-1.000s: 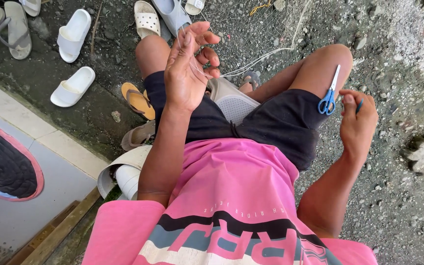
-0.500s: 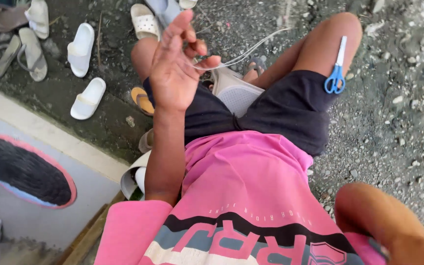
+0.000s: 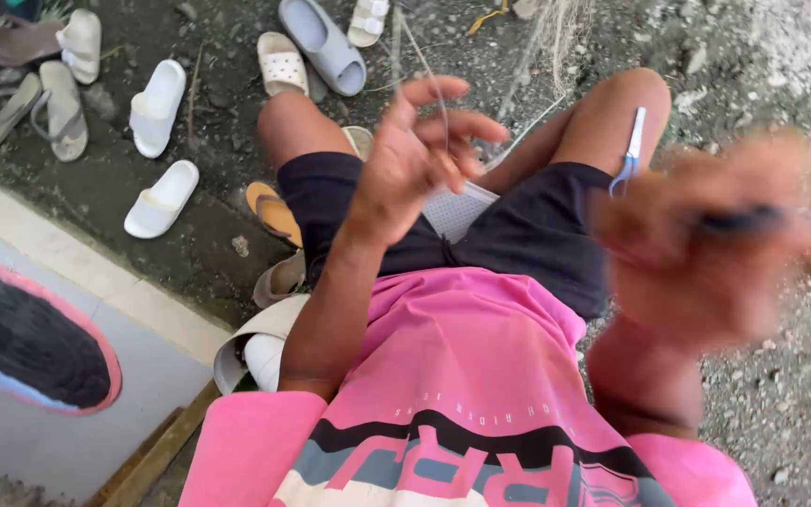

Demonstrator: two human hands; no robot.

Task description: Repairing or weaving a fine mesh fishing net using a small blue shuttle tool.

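Left hand (image 3: 415, 160) raised, grip pinching thin line (image 3: 429, 80); line's long axis runs far. Right hand (image 3: 715, 244) blurred, grip on dark object (image 3: 739, 221), axis left-right. Scissors (image 3: 629, 155) on thigh, tips far.

Ground (image 3: 781, 413): grey gravel and dirt, rough, daylit, no hard shadows. Upper left: scattered footwear, including white slides (image 3: 161, 199), a pale blue slide (image 3: 323, 45) and grey flip-flops (image 3: 53, 108). An orange sandal (image 3: 272, 212) lies closer in. Lower left: raised grey concrete slab (image 3: 96, 319) with pale border, bearing a black oval patch (image 3: 25, 338) edged in pink. Wooden strip (image 3: 157, 455) along the slab's lower edge.
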